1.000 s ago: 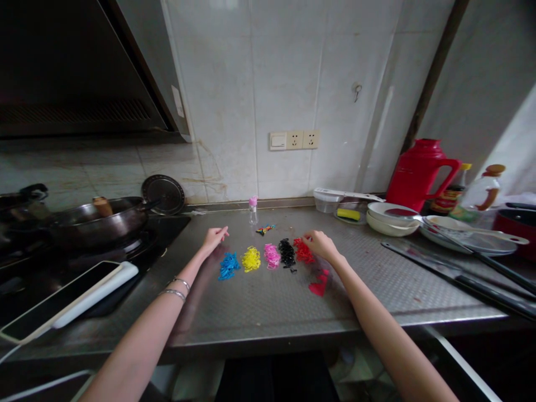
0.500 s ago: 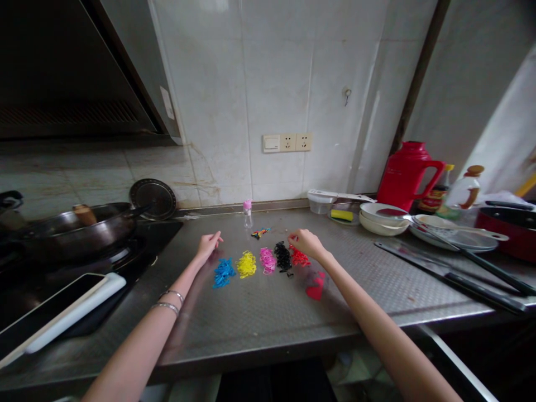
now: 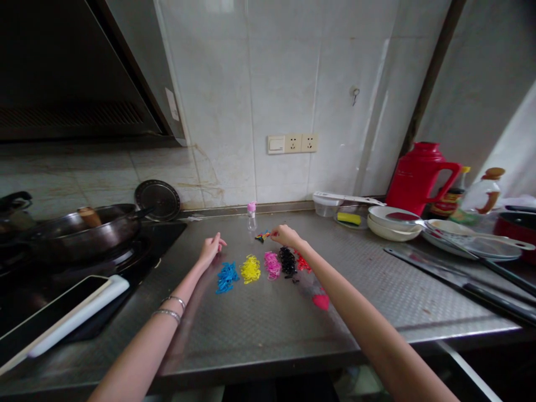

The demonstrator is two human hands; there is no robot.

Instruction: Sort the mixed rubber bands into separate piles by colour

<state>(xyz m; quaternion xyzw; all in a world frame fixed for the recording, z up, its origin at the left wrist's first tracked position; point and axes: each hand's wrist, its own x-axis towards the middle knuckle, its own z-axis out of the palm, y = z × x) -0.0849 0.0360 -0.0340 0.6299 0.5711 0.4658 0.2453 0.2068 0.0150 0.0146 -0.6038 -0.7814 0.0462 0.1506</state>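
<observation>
My left hand (image 3: 211, 249) rests on the steel counter behind the blue pile, fingers apart and holding nothing I can see. My right hand (image 3: 286, 235) is closed in a pinch beside a small mixed-colour heap of rubber bands (image 3: 262, 237); what it pinches is too small to make out. In front lie separate piles of small rubber bands: blue (image 3: 227, 277), yellow (image 3: 250, 269), pink (image 3: 272, 265), black (image 3: 288, 261) and red (image 3: 302, 261). My right wrist partly covers the red pile. A pink-capped small bottle (image 3: 252, 216) stands behind the mixed heap.
A pink-red heart-marked clear piece (image 3: 321, 301) lies by my right forearm. To the right are bowls (image 3: 391, 226), a long knife (image 3: 435, 273) and a red thermos jug (image 3: 419, 178). A pan (image 3: 84, 240) sits on the stove at left, with a phone (image 3: 58, 312) nearer me.
My right hand has moved left from above the red pile to the mixed heap. My left hand stays in place. The view has shifted slightly.
</observation>
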